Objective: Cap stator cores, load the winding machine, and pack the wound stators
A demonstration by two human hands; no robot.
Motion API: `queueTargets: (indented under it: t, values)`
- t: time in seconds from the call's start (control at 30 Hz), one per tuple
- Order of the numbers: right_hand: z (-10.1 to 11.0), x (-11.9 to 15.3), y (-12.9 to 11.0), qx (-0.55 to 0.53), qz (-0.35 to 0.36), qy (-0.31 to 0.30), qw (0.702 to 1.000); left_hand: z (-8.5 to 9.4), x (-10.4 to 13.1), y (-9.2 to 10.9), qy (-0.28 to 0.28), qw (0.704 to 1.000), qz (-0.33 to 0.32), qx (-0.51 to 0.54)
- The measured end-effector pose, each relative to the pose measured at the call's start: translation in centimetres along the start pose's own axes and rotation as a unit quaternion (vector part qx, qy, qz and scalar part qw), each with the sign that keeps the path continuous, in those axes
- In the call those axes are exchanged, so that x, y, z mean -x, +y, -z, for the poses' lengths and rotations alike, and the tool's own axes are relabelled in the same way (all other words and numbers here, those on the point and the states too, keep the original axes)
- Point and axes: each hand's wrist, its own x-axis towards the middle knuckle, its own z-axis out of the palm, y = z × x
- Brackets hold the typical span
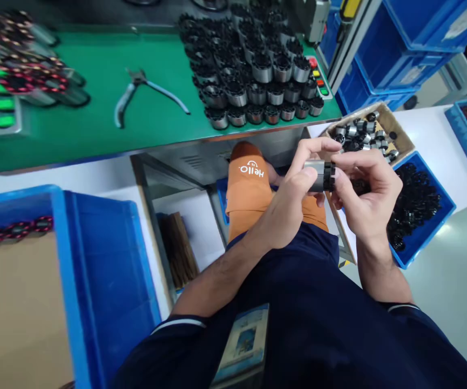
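Observation:
Above my lap, my left hand [288, 202] is closed around the silver metal body of a small cylindrical part [315, 175]. The cylinder lies on its side, and its black toothed end faces right. My right hand [366, 189] pinches that black end between thumb and fingers. Both hands touch the same part, just in front of a cardboard box [401, 141] of loose silver and black parts. To the right of it stands a blue bin [430, 237] full of black pieces. Some of my right fingers are hidden behind the hand.
On the green bench mat [156, 129] are pliers [138, 81], stacked rows of silver cylinders with black tops [261, 67], and red-and-black rotors [34, 84]. A large blue bin [107, 259] stands at left. Blue crates [399, 48] are stacked at back right.

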Motion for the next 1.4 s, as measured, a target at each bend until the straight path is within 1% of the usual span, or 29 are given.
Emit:
queueTargets:
  t: [0.1, 0.2, 0.3, 0.33, 0.37, 0.43, 0.47, 0.5, 0.53, 0.63, 0.67, 0.7, 0.77, 0.83, 0.9, 0.97, 1.03, 1.1, 1.2, 1.3, 1.4]
  values:
    - [-0.8, -0.3, -0.2, -0.024, 0.020, -0.019, 0.999, 0.5, 0.7, 0.2, 0.020, 0.999, -0.015, -0.021]
    - [-1.4, -0.4, 0.0, -0.032, 0.034, -0.044, 0.998, 0.9, 1.4, 0.0, 0.045, 0.998, -0.024, -0.034]
    - [-1.5, -0.4, 0.5, -0.002, 0.095, -0.044, 0.994, 1.2, 2.4, -0.1, 0.061, 0.996, -0.042, -0.049]
    - [-1.5, -0.4, 0.7, 0.013, 0.115, -0.048, 0.992, 1.3, 2.7, 0.0, 0.059, 0.996, -0.042, -0.059]
    - [-1.3, -0.5, 0.9, 0.023, 0.126, -0.064, 0.990, 1.4, 3.0, 0.1, 0.050, 0.996, -0.036, -0.069]
    - [-0.8, -0.6, 1.1, 0.015, 0.112, -0.125, 0.986, 1.7, 3.3, 0.4, 0.027, 0.995, -0.012, -0.092]
    - [-0.5, -0.7, 1.2, -0.002, 0.094, -0.159, 0.983, 1.9, 3.3, 0.5, 0.022, 0.994, -0.004, -0.103]
    - [-0.2, -0.7, 1.1, -0.023, 0.078, -0.188, 0.979, 2.1, 3.3, 0.4, 0.031, 0.993, -0.007, -0.112]
    - [0.1, -0.7, 1.1, -0.043, 0.064, -0.209, 0.975, 2.3, 3.1, 0.3, 0.057, 0.991, -0.018, -0.116]
    - [0.5, -0.7, 0.6, -0.102, 0.037, -0.245, 0.964, 2.8, 2.4, -0.2, 0.177, 0.977, -0.063, -0.100]
    - [0.4, -0.7, 0.4, -0.119, 0.023, -0.264, 0.957, 2.9, 2.2, -0.4, 0.200, 0.973, -0.068, -0.092]
    - [0.2, -0.8, 0.2, -0.132, 0.006, -0.281, 0.951, 3.0, 2.1, -0.5, 0.207, 0.972, -0.065, -0.086]
    - [-0.3, -1.0, 0.0, -0.148, -0.015, -0.300, 0.942, 3.1, 2.2, -0.5, 0.198, 0.976, -0.056, -0.075]
    - [-1.1, -1.5, 0.0, -0.154, -0.016, -0.285, 0.946, 3.2, 2.4, -0.5, 0.182, 0.982, -0.032, -0.043]
    - [-1.9, -2.3, 0.3, -0.149, -0.007, -0.260, 0.954, 3.5, 2.7, -0.5, 0.155, 0.988, 0.007, -0.014]
    - [-2.6, -3.2, 0.7, -0.132, 0.002, -0.246, 0.960, 3.9, 2.7, -0.5, 0.137, 0.990, 0.023, -0.014]
    - [-3.4, -4.1, 1.1, -0.138, 0.006, -0.243, 0.960, 4.2, 2.5, -0.5, 0.153, 0.988, 0.000, -0.030]
    - [-4.1, -4.7, 1.5, -0.176, -0.006, -0.245, 0.953, 4.4, 2.2, -0.1, 0.180, 0.983, -0.016, -0.032]
    - [-4.8, -5.8, 1.7, -0.212, -0.020, -0.237, 0.948, 4.2, 1.4, 1.2, 0.177, 0.984, -0.011, -0.031]
    - [-5.0, -6.9, 1.6, -0.185, -0.007, -0.217, 0.959, 3.9, 0.2, 2.4, 0.159, 0.986, -0.018, -0.037]
    - [-4.5, -7.8, 1.6, -0.124, 0.020, -0.186, 0.974, 3.8, -1.3, 3.0, 0.153, 0.987, -0.021, -0.039]
